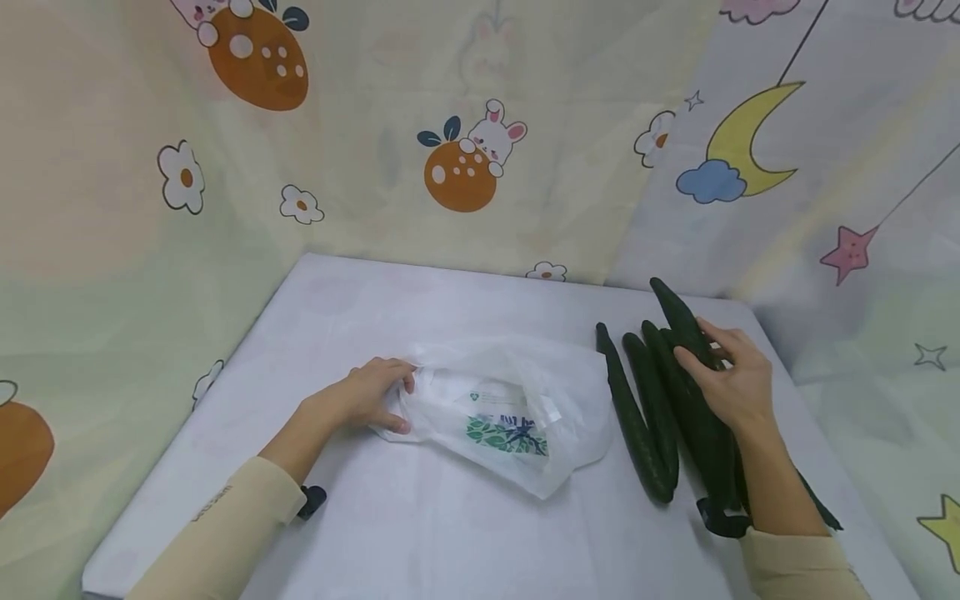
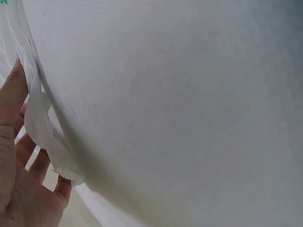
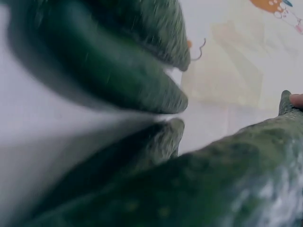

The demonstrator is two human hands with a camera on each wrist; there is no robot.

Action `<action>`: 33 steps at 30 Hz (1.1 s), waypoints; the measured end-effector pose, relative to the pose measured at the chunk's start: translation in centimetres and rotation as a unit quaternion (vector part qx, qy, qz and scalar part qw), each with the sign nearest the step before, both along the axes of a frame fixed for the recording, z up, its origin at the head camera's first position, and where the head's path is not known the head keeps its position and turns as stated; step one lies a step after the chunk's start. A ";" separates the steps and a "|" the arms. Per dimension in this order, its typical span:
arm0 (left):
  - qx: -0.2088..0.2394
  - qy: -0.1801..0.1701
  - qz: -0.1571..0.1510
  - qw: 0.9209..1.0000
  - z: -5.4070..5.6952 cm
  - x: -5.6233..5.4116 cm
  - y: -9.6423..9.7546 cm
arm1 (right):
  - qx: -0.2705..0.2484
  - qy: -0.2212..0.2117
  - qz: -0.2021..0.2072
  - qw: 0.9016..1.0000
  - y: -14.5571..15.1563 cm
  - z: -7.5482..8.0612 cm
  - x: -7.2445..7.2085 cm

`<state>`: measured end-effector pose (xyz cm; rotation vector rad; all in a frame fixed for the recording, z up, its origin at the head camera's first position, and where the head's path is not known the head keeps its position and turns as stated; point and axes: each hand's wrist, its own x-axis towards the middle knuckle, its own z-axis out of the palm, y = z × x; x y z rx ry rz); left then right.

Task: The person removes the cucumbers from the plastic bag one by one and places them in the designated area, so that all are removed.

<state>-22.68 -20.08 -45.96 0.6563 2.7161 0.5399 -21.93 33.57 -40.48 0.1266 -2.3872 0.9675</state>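
Observation:
A white plastic bag [image 1: 487, 450] with a green leaf print lies crumpled mid-table. My left hand [image 1: 371, 393] holds the bag's left edge, its thumb and fingers spread apart. In the left wrist view, the folded bag edge [image 2: 40, 123] runs between the thumb and the fingers of that hand. To the right of the bag, several long dark green cucumbers [image 1: 633, 417] lie side by side. My right hand [image 1: 731, 375] grips one cucumber [image 1: 681, 312], thumb on its left side and fingers on its right. This held cucumber [image 3: 227, 175] slants across the right wrist view, above the others.
A white-covered table [image 1: 450, 533] carries everything. Behind it and at its sides hang cloths [image 1: 570, 167] printed with rabbits, oranges, flowers, a moon and stars. A dark strap piece [image 1: 722, 518] sits at the right wrist, close to the cucumbers' near ends.

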 end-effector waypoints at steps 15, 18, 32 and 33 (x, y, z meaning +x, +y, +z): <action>0.008 0.012 -0.007 1.000 0.0 0.1 -0.8 | 0.067 -0.080 -0.026 0.994 4.8 -0.5 0.7; 0.011 0.011 -0.006 1.000 0.0 0.0 -0.7 | 0.080 -0.085 -0.033 0.993 6.1 0.0 0.7; 0.007 0.004 -0.001 1.000 0.0 -0.1 -0.3 | 0.117 -0.116 -0.039 0.986 10.7 -0.1 2.0; 0.006 0.005 -0.001 1.000 0.1 -0.2 -0.4 | 0.118 -0.120 -0.040 0.985 10.9 -0.2 2.0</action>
